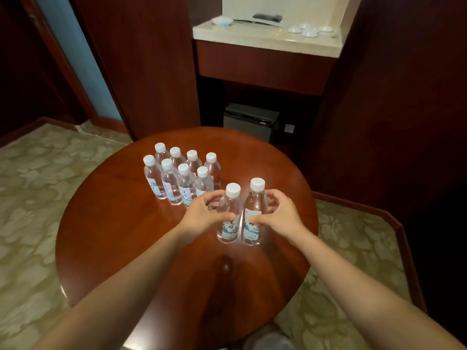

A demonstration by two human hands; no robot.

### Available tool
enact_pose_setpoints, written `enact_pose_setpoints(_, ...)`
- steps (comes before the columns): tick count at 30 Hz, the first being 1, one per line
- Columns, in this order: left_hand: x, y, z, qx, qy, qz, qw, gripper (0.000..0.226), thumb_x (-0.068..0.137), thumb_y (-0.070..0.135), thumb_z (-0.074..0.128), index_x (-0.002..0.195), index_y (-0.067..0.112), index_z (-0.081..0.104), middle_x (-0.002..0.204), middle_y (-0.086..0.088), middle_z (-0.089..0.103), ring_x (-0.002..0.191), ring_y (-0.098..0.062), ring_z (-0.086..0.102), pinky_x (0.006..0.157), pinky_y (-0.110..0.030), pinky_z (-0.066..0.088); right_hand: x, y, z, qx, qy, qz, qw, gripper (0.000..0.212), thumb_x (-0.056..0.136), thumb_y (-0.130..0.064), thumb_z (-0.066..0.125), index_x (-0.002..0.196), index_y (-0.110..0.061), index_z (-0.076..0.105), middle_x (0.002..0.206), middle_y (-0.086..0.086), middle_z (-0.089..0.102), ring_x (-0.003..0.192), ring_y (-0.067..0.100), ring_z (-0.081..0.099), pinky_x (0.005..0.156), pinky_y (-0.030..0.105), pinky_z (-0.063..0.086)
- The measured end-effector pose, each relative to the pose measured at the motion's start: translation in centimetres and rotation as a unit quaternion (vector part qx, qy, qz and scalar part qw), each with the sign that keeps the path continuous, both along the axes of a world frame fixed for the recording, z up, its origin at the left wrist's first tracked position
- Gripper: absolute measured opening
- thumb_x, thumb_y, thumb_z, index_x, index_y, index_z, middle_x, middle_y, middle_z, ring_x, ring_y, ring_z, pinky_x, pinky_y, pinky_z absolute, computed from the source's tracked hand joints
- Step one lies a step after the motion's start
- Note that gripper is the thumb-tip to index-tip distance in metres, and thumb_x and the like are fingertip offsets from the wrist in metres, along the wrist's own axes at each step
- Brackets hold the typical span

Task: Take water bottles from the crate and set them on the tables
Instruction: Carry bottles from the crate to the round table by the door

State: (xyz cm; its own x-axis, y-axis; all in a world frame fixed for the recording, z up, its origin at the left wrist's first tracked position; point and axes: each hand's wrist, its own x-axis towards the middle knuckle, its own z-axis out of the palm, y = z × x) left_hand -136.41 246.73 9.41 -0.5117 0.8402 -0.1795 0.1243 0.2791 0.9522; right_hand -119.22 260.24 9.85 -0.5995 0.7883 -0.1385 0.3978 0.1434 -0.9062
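Placing pair: left hand (202, 214) grips left bottle (231, 200), right hand (281, 214) grips right bottle (255, 200), both upright beside eight-bottle cluster (185, 183). Next: release without toppling.

Eight white-capped bottles (185, 183) upright in two rows on table (113, 223), nearer pair (230, 202) upright, side by side
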Motion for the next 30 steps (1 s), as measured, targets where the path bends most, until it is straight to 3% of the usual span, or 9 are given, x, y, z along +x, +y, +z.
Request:
enact_pose_setpoints(2, -1.0, 0.9, -1.1, -0.019, 0.008, -0.001, 1.0, 0.07, 0.061, 0.023, 0.092, 0.124, 0.024, 0.062, 0.118, 0.007, 0.069, 0.113, -0.011, 0.063, 0.098, -0.035, 0.052, -1.2, 1.2, -0.8, 0.001, -0.011, 0.015, 1.0, 0.061, 0.06, -0.002, 0.09, 0.108, -0.021, 0.058, 0.097, -0.014, 0.061, 0.081, 0.003, 0.058, 0.069, 0.017, 0.047)
enact_pose_setpoints(4, -1.7, 1.8, -2.3, -0.026, 0.016, 0.004, 1.0, 0.072, 0.063, 0.017, 0.091, 0.128, 0.019, 0.061, 0.117, 0.006, 0.07, 0.111, -0.01, 0.063, 0.093, -0.026, 0.053, -2.3, 2.4, -1.8, 0.002, -0.023, 0.021, 0.999, 0.06, 0.061, -0.002, 0.089, 0.107, -0.022, 0.056, 0.095, -0.016, 0.059, 0.079, -0.001, 0.055, 0.066, 0.014, 0.044)
enact_pose_setpoints(6, -2.3, 2.6, -3.3, -0.034, 0.023, 0.007, 0.999, 0.071, 0.065, 0.011, 0.09, 0.13, 0.016, 0.061, 0.117, 0.003, 0.069, 0.11, -0.011, 0.063, 0.091, -0.021, 0.053, -3.3, 3.6, -2.9, 0.001, -0.034, 0.024, 0.999, 0.059, 0.06, -0.002, 0.09, 0.104, -0.022, 0.056, 0.094, -0.014, 0.06, 0.078, 0.003, 0.057, 0.068, 0.017, 0.047)
enact_pose_setpoints(9, -2.9, 3.3, -4.9, -0.063, 0.015, -0.005, 0.998, 0.076, 0.066, 0.013, 0.09, 0.135, 0.017, 0.057, 0.123, 0.004, 0.067, 0.112, -0.015, 0.063, 0.095, -0.029, 0.054, -4.2, 5.0, -4.7, 0.001, -0.055, 0.038, 0.998, 0.058, 0.058, -0.005, 0.092, 0.099, -0.023, 0.056, 0.095, -0.01, 0.062, 0.083, 0.01, 0.061, 0.076, 0.028, 0.053)
enact_pose_setpoints(14, -3.2, 3.7, -6.8, -0.07, -0.006, -0.002, 0.998, 0.08, 0.066, 0.004, 0.089, 0.137, 0.01, 0.054, 0.128, -0.001, 0.066, 0.117, -0.021, 0.063, 0.099, -0.038, 0.053, -4.8, 5.8, -6.5, -0.007, -0.057, 0.064, 0.996, 0.056, 0.062, 0.001, 0.089, 0.102, -0.016, 0.054, 0.092, -0.016, 0.058, 0.083, -0.005, 0.056, 0.069, 0.004, 0.047)
enact_pose_setpoints(20, -3.8, 4.3, -7.0, -0.081, -0.018, -0.033, 0.996, 0.076, 0.066, -0.001, 0.087, 0.134, 0.012, 0.055, 0.126, 0.003, 0.066, 0.115, -0.01, 0.062, 0.102, -0.03, 0.05, -4.3, 5.9, -7.2, -0.013, -0.043, 0.07, 0.997, 0.061, 0.063, -0.001, 0.089, 0.107, -0.014, 0.049, 0.099, -0.012, 0.058, 0.086, -0.007, 0.056, 0.068, 0.0, 0.044)
enact_pose_setpoints(23, -3.9, 4.4, -6.8, -0.092, -0.005, -0.06, 0.994, 0.072, 0.067, -0.005, 0.084, 0.13, 0.018, 0.056, 0.124, 0.004, 0.065, 0.116, -0.011, 0.061, 0.103, -0.03, 0.049, -3.6, 5.7, -7.2, 0.003, -0.068, 0.092, 0.993, 0.065, 0.063, -0.006, 0.09, 0.111, -0.021, 0.047, 0.109, -0.008, 0.058, 0.09, 0.0, 0.06, 0.07, 0.007, 0.049)
enact_pose_setpoints(27, -3.7, 3.9, -6.0, -0.123, 0.045, -0.073, 0.989, 0.076, 0.07, 0.003, 0.084, 0.139, 0.014, 0.052, 0.133, 0.001, 0.062, 0.123, -0.017, 0.057, 0.109, -0.041, 0.045, -3.1, 5.2, -6.5, 0.054, -0.103, 0.141, 0.983, 0.064, 0.067, -0.013, 0.089, 0.118, -0.022, 0.051, 0.113, -0.01, 0.052, 0.098, 0.011, 0.059, 0.09, 0.03, 0.053)
enact_pose_setpoints(30, -3.4, 3.6, -4.9, -0.116, 0.093, -0.065, 0.987, 0.071, 0.072, 0.013, 0.085, 0.136, 0.019, 0.055, 0.129, 0.004, 0.064, 0.116, -0.014, 0.06, 0.104, -0.046, 0.049, -2.8, 5.3, -5.6, 0.085, -0.097, 0.149, 0.98, 0.064, 0.066, -0.015, 0.089, 0.12, -0.022, 0.056, 0.111, -0.011, 0.052, 0.104, 0.01, 0.056, 0.096, 0.032, 0.05)
